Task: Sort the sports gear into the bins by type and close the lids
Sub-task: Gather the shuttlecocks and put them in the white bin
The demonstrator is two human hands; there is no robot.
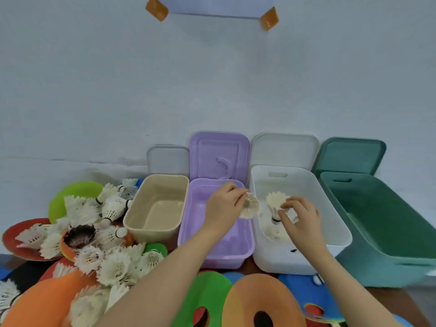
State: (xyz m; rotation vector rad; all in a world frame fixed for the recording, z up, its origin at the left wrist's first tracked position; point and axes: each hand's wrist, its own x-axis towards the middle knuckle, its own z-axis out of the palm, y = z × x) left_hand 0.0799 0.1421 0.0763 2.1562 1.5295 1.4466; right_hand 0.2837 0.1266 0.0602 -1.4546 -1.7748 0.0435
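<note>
Bright even light, soft blur (edges bowed)

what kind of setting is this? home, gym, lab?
Probably a home or staged recording corner, not a gym: four lidded plastic bins, such as the purple bin, stand against a plain wall, beside a shuttlecock pile.

Four open bins in a row, beige (155, 208), purple (217, 246), white (330, 208), green (382, 223), lids (220, 154) propped upright behind, white shuttlecocks (113, 263) heaped left among discs (73, 194), some shuttlecocks in white bin.
</note>
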